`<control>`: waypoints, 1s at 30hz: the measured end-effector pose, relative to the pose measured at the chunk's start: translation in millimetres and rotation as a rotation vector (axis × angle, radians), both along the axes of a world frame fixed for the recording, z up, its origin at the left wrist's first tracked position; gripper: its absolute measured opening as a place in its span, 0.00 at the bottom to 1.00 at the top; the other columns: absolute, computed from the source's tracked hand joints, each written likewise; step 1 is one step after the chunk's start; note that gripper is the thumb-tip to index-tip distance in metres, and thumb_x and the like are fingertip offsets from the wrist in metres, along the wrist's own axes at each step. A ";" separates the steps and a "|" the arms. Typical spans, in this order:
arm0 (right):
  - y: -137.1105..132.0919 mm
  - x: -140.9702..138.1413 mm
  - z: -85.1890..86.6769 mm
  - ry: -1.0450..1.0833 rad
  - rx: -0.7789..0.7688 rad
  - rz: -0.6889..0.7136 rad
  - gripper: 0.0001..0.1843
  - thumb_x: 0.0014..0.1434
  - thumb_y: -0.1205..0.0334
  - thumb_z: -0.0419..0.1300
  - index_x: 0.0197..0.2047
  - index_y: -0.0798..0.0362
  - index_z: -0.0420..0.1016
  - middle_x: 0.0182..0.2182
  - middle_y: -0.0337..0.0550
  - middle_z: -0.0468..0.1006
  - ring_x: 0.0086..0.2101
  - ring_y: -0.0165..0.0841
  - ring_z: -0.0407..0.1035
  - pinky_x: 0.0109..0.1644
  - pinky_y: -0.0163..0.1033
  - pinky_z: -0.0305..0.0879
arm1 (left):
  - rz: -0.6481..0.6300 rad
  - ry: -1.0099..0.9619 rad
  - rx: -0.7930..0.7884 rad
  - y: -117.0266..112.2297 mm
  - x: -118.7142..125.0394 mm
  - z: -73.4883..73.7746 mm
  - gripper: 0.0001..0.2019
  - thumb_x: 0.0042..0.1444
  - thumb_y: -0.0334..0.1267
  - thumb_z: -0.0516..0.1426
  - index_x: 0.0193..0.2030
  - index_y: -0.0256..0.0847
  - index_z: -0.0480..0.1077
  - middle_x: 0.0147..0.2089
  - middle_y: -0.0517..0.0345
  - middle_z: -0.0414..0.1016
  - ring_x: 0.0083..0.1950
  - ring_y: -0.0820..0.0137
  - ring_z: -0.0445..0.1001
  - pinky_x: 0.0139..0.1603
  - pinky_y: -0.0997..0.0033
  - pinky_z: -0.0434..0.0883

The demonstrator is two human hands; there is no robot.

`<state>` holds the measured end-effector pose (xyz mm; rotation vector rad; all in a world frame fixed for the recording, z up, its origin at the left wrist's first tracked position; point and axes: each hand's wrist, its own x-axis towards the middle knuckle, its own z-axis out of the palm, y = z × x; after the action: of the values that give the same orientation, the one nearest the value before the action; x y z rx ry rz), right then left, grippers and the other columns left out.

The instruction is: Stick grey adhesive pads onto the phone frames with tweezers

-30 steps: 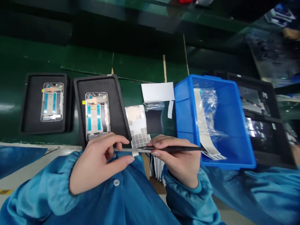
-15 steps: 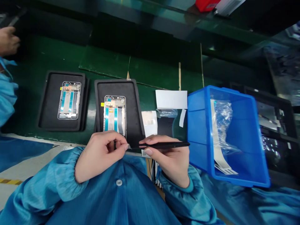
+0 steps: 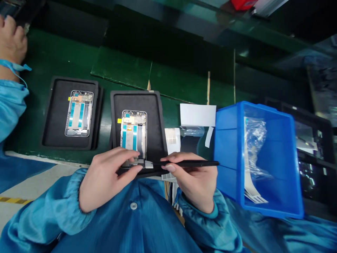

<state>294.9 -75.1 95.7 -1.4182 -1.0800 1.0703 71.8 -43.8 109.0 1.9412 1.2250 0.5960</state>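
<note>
My left hand lies over the lower end of a phone mid-frame, which has teal and silver strips and sits in a black tray. My fingers appear to grip that end. My right hand holds black tweezers lengthwise, with their tip on a small white strip at the frame's lower end. The tray's near edge is partly hidden behind my left hand.
To the left, a second black tray holds another phone mid-frame. To the right stands a blue plastic bin holding clear plastic film. White sheets lie between them. A co-worker's hand shows at top left.
The view has swung, shifting everything rightward in the picture. My hands have come together at the frame's lower end, and the white strip now lies there under the tweezers tip.
</note>
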 end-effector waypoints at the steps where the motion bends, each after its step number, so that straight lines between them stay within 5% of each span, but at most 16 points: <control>1: 1.8 1.0 -2.1 -0.001 -0.003 -0.017 0.06 0.51 0.62 0.75 0.34 0.49 0.84 0.30 0.43 0.86 0.31 0.39 0.83 0.32 0.37 0.82 | -0.066 0.091 0.126 0.2 -2.8 -1.4 0.10 0.64 0.39 0.59 0.49 0.40 0.76 0.43 0.55 0.80 0.37 0.70 0.75 0.40 0.67 0.76; 3: 8.8 1.7 -5.3 -0.008 -0.009 -0.036 0.06 0.52 0.62 0.75 0.35 0.49 0.84 0.30 0.42 0.85 0.31 0.37 0.83 0.32 0.36 0.82 | -0.209 0.268 0.309 1.0 -5.4 -4.7 0.10 0.63 0.37 0.58 0.48 0.37 0.76 0.47 0.51 0.79 0.44 0.61 0.75 0.45 0.57 0.76; 6: 26.6 -2.8 -5.9 -0.063 -0.018 -0.052 0.06 0.53 0.62 0.74 0.34 0.50 0.83 0.27 0.41 0.84 0.27 0.34 0.81 0.31 0.34 0.80 | -0.280 0.373 0.392 1.0 0.4 -10.0 0.07 0.62 0.34 0.58 0.44 0.34 0.76 0.43 0.50 0.78 0.42 0.59 0.73 0.41 0.55 0.76; 14: 69.8 -28.3 -3.8 -0.163 -0.051 0.043 0.07 0.54 0.59 0.72 0.33 0.53 0.82 0.24 0.39 0.83 0.24 0.34 0.79 0.26 0.34 0.78 | -0.177 0.252 0.350 -2.0 13.1 -17.2 0.08 0.62 0.38 0.61 0.45 0.36 0.74 0.41 0.52 0.76 0.41 0.63 0.71 0.41 0.59 0.73; 21: 82.5 -33.8 -8.6 -0.117 -0.127 0.095 0.08 0.53 0.59 0.72 0.34 0.54 0.82 0.24 0.40 0.84 0.24 0.34 0.79 0.29 0.35 0.78 | 0.133 0.304 0.481 16.8 -8.3 -30.2 0.14 0.62 0.37 0.60 0.52 0.33 0.73 0.45 0.46 0.74 0.44 0.61 0.70 0.44 0.58 0.73; 30: 83.1 -36.3 -9.9 -0.104 -0.159 0.090 0.08 0.53 0.57 0.72 0.33 0.52 0.82 0.25 0.40 0.84 0.26 0.35 0.80 0.30 0.36 0.77 | 0.160 0.296 0.489 18.8 -6.3 -38.3 0.16 0.60 0.36 0.62 0.54 0.33 0.73 0.45 0.46 0.73 0.44 0.60 0.71 0.45 0.59 0.73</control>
<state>258.6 7.9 85.8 -1.5783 -1.1631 1.1799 65.5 -25.0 70.8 2.4177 1.5364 0.7656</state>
